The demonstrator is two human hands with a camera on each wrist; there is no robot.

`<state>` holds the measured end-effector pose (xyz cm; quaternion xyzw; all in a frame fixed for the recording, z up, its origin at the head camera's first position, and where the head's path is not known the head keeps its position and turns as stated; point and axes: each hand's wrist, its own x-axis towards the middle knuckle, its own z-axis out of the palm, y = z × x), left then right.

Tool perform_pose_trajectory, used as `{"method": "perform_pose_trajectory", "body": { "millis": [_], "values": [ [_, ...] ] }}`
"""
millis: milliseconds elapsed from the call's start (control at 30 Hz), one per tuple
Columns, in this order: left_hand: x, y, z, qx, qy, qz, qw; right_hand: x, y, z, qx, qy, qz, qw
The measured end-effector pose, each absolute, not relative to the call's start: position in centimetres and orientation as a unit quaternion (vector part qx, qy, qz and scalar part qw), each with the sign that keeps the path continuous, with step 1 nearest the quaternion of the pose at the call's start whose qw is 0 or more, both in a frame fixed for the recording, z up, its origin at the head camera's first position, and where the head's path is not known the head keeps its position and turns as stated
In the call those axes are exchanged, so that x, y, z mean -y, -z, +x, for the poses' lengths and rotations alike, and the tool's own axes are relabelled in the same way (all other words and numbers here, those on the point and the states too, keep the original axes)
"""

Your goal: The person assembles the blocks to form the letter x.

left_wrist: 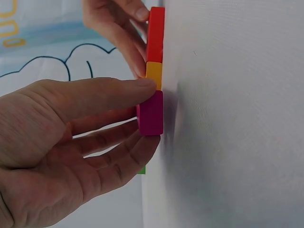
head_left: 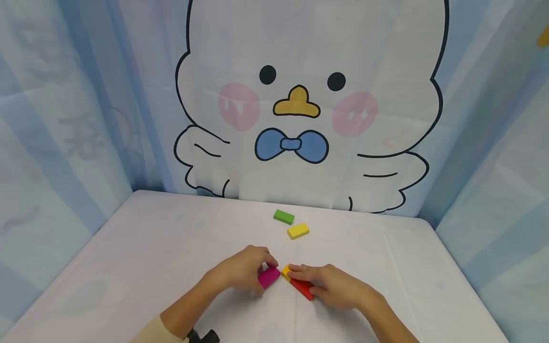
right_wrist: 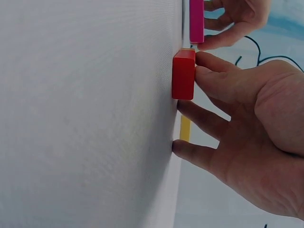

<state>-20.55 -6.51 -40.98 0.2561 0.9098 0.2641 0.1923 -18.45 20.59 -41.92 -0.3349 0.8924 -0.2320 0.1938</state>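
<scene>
In the head view, just below centre, the left grip (head_left: pixel 246 267) pinches a glossy magenta rectangular block (head_left: pixel 269 277), leaving its right end exposed, probably to keep fingers clear of the neighbouring piece. Just to the right, a smooth orange block (head_left: pixel 285 271) and a long red block (head_left: pixel 301 288) lie end to end in a slanting row on the white bench (head_left: pixel 386 267). The right grip (head_left: pixel 332 285) spreads loosely over both, apparently to steady them together. Upper centre, a green block (head_left: pixel 284 217) and a yellow block (head_left: pixel 298 231) lie apart, untouched.

In the left wrist view, thumb and fingers bracket the magenta block at centre from opposite sides, which likely stops it twisting. It appears against the orange one.

In the right wrist view, the right fingers are fairly straight; the thumb rests on the red block at upper centre, seemingly as light pressure.
</scene>
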Motion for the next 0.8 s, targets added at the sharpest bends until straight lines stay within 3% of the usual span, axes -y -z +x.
{"method": "perform_pose_trajectory", "body": {
  "millis": [800],
  "values": [
    [6.42, 41.42, -20.21, -0.904, -0.261, 0.27, 0.203, -20.73, 41.96, -18.38, -0.891, 0.23, -0.349, 0.179]
  ]
}}
